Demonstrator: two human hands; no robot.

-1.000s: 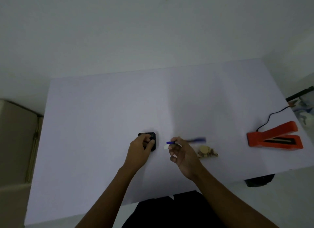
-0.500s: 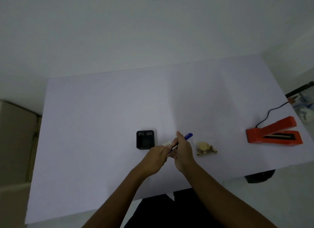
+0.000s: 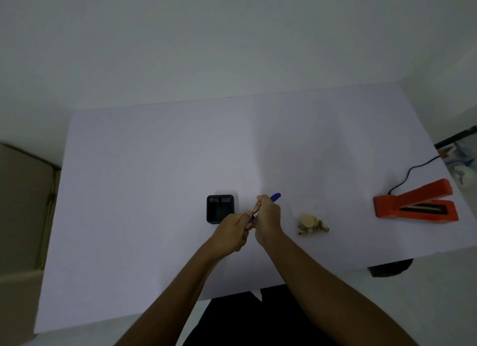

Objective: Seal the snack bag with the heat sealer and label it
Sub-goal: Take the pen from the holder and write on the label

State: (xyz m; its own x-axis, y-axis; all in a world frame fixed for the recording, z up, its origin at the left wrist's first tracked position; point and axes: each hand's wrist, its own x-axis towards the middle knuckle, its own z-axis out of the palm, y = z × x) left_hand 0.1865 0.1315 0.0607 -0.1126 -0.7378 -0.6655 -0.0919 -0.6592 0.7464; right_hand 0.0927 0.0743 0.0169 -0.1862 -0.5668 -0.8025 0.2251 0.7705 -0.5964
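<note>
We look down on a pale worktop (image 3: 154, 165) where both of the person's hands meet near the middle, close to the near edge. The right hand (image 3: 268, 216) is closed round a blue pen (image 3: 275, 196). The pen's blue top sticks out beyond the knuckles and points away and to the right, while its lower end slants down toward the other hand. The left hand (image 3: 232, 229) has its fingers curled in, and its fingertips come right up to the pen's lower end. We cannot tell whether it pinches the pen or something small beneath it, because the spot is hidden between the two hands.

Just beyond the left hand stands a black square pot (image 3: 220, 208), open at the top. The knuckles overlap its near right corner in this view, and we cannot say whether they touch.

The snack bag (image 3: 312, 224), a small clear pouch of tan pieces, lies flat on the worktop to the right of the right hand and apart from it. It sits between the hands and the heat sealer (image 3: 415, 203). The orange sealer rests near the right edge, well away from both hands, with its upper arm raised in a wedge. Its black cord (image 3: 410, 172) runs off over the far right edge. Dark clothing (image 3: 258, 320) shows below the near edge.
</note>
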